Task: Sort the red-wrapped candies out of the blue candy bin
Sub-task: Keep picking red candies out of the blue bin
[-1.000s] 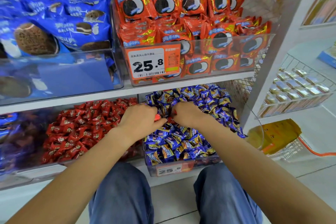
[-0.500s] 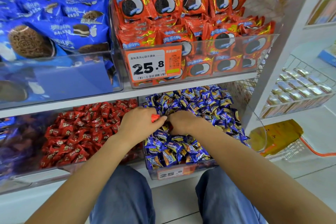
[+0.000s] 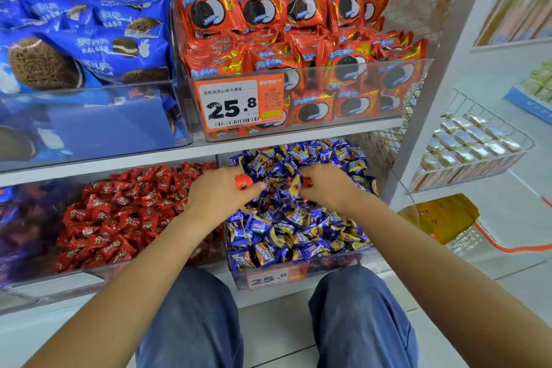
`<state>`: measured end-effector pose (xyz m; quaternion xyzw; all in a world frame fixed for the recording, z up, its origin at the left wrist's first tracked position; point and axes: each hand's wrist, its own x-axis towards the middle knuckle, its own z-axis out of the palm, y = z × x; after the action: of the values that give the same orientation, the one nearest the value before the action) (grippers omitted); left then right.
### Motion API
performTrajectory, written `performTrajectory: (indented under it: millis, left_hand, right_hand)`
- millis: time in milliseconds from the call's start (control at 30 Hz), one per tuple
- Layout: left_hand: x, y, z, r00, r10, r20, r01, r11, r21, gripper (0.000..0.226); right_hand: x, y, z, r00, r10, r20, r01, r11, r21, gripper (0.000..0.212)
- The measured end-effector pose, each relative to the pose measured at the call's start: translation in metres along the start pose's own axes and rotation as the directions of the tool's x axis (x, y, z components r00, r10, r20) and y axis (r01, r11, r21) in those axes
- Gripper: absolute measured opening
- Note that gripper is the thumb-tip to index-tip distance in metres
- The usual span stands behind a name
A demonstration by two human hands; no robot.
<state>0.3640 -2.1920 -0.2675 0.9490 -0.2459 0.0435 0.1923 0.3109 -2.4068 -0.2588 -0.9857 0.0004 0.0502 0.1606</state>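
Left hand grip pinching one red candy at fingertips, just above the blue candy bin pile. Right hand curled into blue wrappers, red candy end showing at its fingers — grasp likely, not certain. Red candy bin just left — left hand nearer for drop.

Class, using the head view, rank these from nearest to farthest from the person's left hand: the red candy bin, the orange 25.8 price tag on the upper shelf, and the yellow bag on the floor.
Measured from the left hand:
1. Red candy bin: directly beside the hand, to its left on the lower shelf.
2. Orange 25.8 price tag: above the hand, on the upper bin's front.
3. Yellow bag: far right, on the floor beyond the shelf post.
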Motion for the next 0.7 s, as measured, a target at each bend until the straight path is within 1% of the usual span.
performTrajectory:
  millis: [100,167,233,300,367,400,467,533,600,667,700]
  left_hand:
    - [0.002,0.009,-0.003,0.999,0.035,0.026,-0.037,0.996,0.081,0.027]
    - [0.004,0.015,-0.005,0.988,0.104,0.112,-0.121,0.981,0.154,0.021]
    - [0.006,0.022,-0.006,0.956,0.145,0.257,-0.213,0.941,0.262,0.023]
    - [0.008,0.029,-0.002,0.917,0.117,0.382,-0.276,0.876,0.394,0.031]
    - [0.01,0.034,0.003,0.893,0.076,0.443,-0.315,0.809,0.497,0.036]
    - [0.012,0.034,0.005,0.885,0.065,0.461,-0.328,0.791,0.517,0.036]
    - [0.015,0.033,0.008,0.866,0.067,0.495,-0.336,0.811,0.479,0.032]
    - [0.019,0.027,0.009,0.866,0.099,0.49,-0.305,0.882,0.361,0.027]
    - [0.021,0.019,0.007,0.896,0.148,0.419,-0.251,0.946,0.203,0.025]
    - [0.022,0.015,0.006,0.913,0.183,0.365,-0.224,0.972,0.071,0.028]
    - [0.022,0.016,0.007,0.909,0.199,0.367,-0.225,0.974,0.029,0.029]
  right_hand:
    - [-0.008,0.014,-0.011,0.999,0.046,0.014,-0.043,0.984,-0.171,0.027]
    - [-0.014,0.016,-0.015,0.998,0.061,0.03,-0.05,0.96,-0.275,0.03]
    - [-0.019,0.019,-0.017,0.998,0.061,0.023,-0.053,0.964,-0.26,0.033]
    - [-0.021,0.02,-0.017,0.999,0.054,0.001,-0.052,0.981,-0.187,0.039]
    - [-0.022,0.017,-0.015,1.0,0.031,0.002,-0.03,0.99,-0.136,0.043]
    - [-0.023,0.015,-0.014,1.0,0.017,0.011,-0.015,0.994,-0.113,0.044]
    - [-0.025,0.009,-0.012,1.0,-0.004,0.021,0.006,0.997,-0.075,0.043]
    - [-0.027,0.006,-0.011,1.0,-0.006,0.017,0.008,0.996,-0.084,0.04]
    - [-0.029,0.009,-0.009,1.0,0.003,0.014,-0.002,0.995,-0.097,0.036]
    - [-0.031,0.016,-0.007,1.0,0.025,0.012,-0.024,0.998,-0.059,0.037]
    - [-0.032,0.02,-0.006,0.999,0.037,0.012,-0.037,0.999,-0.036,0.038]
